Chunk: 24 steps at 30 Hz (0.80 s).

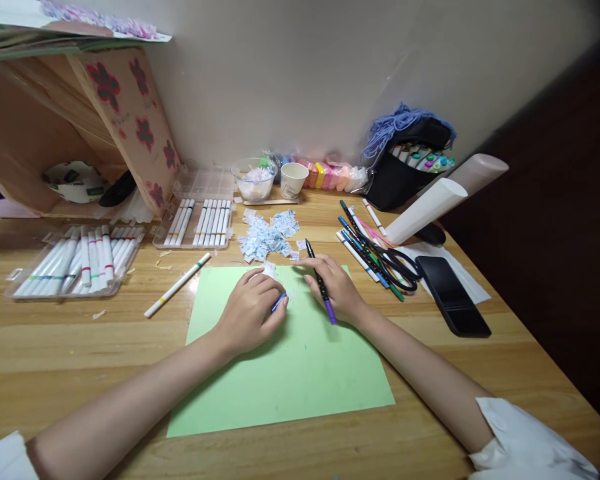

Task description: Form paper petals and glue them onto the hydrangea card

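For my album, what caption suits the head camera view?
Right hand, pen in its fingers, and left hand over green paper, with paper scraps beyond.

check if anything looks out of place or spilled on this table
A white marker lies slantwise on the table, outside the nearby cases that hold similar ones, so it looks stray. A few pale scraps lie strewn near it, like litter.

Head cam, fwd/down, close above desk [80, 353]

light was soft, seemingly from above | faint shadow edged the left forearm [130, 400] on the green sheet [300, 380] | phone [453, 293] showed dull reflections | corners looked stretched, right side very dark
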Available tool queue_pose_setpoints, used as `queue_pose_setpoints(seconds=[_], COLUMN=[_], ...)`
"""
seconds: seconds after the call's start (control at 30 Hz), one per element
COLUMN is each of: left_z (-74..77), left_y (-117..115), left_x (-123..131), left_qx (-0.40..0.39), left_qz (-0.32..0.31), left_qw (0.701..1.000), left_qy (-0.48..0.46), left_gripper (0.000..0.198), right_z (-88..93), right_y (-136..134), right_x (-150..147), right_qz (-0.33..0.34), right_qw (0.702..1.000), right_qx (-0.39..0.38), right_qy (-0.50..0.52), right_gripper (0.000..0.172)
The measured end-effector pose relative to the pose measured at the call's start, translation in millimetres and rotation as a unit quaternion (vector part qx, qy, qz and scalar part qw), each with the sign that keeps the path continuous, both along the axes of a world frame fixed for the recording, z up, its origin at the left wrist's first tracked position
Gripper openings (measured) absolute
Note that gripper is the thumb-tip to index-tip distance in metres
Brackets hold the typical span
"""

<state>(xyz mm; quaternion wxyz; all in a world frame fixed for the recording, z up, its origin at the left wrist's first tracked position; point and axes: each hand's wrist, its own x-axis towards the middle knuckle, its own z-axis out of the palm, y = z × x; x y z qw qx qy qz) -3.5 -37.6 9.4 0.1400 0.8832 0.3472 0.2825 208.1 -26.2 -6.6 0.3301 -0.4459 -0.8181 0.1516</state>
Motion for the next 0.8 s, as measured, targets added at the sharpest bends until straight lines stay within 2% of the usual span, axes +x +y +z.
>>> queue_pose_setpoints(seconds=[0.07, 0.2, 0.27, 0.37, 0.5, 0.8], left_z=[0.9, 1.6, 0.7, -1.1, -1.5, 0.3], left_y=[0, -1, -2, -3, -3, -2], left_x=[0, 0, 1, 2, 4, 4], left_qx=[-0.002, 0.004, 0.02, 0.048, 0.06, 0.056], left_qz=[-0.006, -0.034, -0.051, -0.071, -0.086, -0.095], left_qw=[1.0, 0.999, 0.998, 0.996, 0.994, 0.993], left_qy=[-0.004, -0.006, -0.002, 0.011, 0.027, 0.043], left_gripper=[0.022, 0.021, 0.02, 0.022, 0.024, 0.025], right_z=[0.0, 0.2, 0.4, 1.1, 1.4, -0.6], right_y=[-2, 0, 3, 7, 8, 8], right_x=[4, 9, 10, 9, 7, 8], right_qz=[0.0, -0.004, -0.015, -0.01, -0.01, -0.009], right_qw=[0.997, 0.968, 0.949, 0.935, 0.938, 0.942], right_qx=[-0.022, -0.128, -0.19, -0.253, -0.263, -0.256], right_qy=[0.067, 0.218, 0.25, 0.248, 0.227, 0.218], right_gripper=[0.026, 0.042, 0.045, 0.039, 0.034, 0.033])
